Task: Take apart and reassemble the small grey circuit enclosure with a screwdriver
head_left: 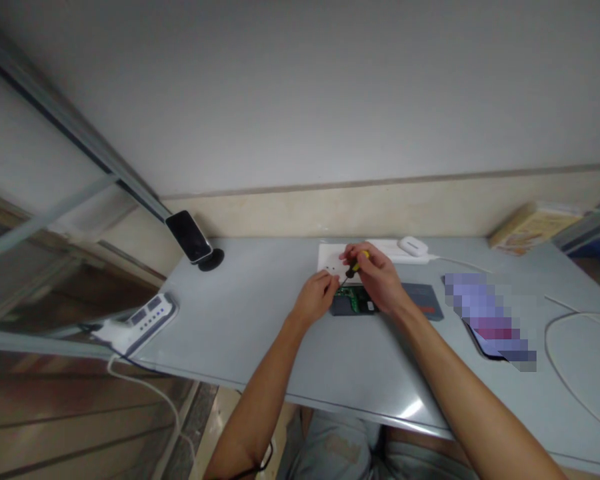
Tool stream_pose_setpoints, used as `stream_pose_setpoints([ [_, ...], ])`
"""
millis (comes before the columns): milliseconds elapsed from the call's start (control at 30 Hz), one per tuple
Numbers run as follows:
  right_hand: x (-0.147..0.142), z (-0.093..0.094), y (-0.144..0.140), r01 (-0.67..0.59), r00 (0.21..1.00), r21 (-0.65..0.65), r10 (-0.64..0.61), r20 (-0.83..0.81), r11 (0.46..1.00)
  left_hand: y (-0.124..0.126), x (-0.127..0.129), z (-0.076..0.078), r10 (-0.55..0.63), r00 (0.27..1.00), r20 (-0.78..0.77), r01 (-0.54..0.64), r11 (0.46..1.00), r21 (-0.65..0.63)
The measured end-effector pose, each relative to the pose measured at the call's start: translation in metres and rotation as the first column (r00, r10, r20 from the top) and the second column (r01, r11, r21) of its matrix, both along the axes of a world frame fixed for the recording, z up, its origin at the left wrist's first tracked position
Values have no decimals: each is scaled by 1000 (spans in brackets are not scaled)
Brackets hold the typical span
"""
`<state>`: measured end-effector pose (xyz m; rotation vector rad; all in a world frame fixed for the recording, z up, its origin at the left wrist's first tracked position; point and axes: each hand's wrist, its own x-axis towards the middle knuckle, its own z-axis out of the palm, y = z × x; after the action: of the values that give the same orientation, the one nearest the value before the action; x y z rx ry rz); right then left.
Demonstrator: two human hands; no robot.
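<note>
- Right hand [377, 280] grips a yellow-handled screwdriver [356, 267], tip down over the opened device [354, 301].
- Left hand [316, 297], fingers pinched together, touches the opened device's left edge.
- Grey cover [423, 301] lies just right of it.

Both hands [316, 298] [377, 280] close together, fingers [353, 252] curled.

A circuit board [354, 301] is placed mid-counter [260, 333], a phone on a stand [193, 239] far left behind it, a power strip [140, 321] at the left edge.
</note>
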<state>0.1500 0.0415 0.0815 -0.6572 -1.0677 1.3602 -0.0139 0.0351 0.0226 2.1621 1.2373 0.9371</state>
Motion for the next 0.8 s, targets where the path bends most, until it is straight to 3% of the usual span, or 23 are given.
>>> stream_pose_setpoints([
  [300,1,-2,2,-21,999,-21,20,-42,1000,0,-1,0,6,1000,8,-6,1000,-22],
  [467,6,2,0,-43,999,-14,43,29,999,0,0,3,1,999,35,0,1000,-25],
  [700,1,1,0,-44,998,-29,43,-36,999,1,-1,-1,-5,1000,29,6,999,-33],
  [800,4,4,-2,-83,996,-7,84,20,996,1,-1,0,-5,1000,11,5,1000,-16],
])
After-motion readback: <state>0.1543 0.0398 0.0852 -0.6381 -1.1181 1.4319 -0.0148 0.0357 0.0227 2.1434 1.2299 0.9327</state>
